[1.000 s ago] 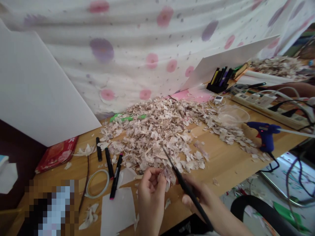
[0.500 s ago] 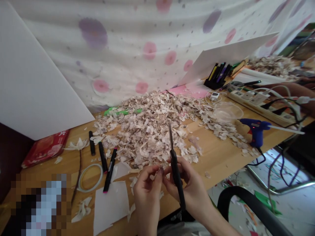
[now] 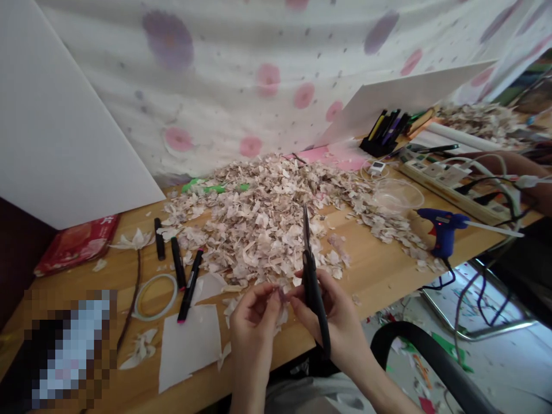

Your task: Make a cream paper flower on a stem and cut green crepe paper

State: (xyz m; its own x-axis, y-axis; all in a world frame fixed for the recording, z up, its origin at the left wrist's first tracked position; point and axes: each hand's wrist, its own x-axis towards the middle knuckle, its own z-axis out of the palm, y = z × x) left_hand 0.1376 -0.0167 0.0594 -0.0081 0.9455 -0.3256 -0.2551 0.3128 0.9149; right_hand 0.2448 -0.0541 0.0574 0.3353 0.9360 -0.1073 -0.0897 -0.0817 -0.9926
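My left hand [image 3: 253, 325] pinches a small pale, purplish petal-like piece [image 3: 282, 295] between thumb and fingers. Black-handled scissors [image 3: 311, 282] rest in my right hand [image 3: 342, 325], blades pointing up and away and looking nearly closed. The right thumb and fingertip reach close to the piece; whether they touch it I cannot tell. Just beyond both hands spreads a big heap of whitish petal-like scraps [image 3: 263, 230]. Left of my hands lie a square of white paper [image 3: 190, 348] and several dark markers [image 3: 190, 286].
A roll of tape [image 3: 173, 302], a white flower on a brown stem [image 3: 137, 240] and a red packet [image 3: 77, 244] lie at the left. Right are a blue glue gun [image 3: 444, 230], a power strip [image 3: 457, 184] and a marker stand [image 3: 382, 138]. Another person's arm [image 3: 513, 167] shows far right.
My hands have parted slightly, the right one shifting a little right with the scissors. The piece stays in my left fingers. The whole view has moved slightly.
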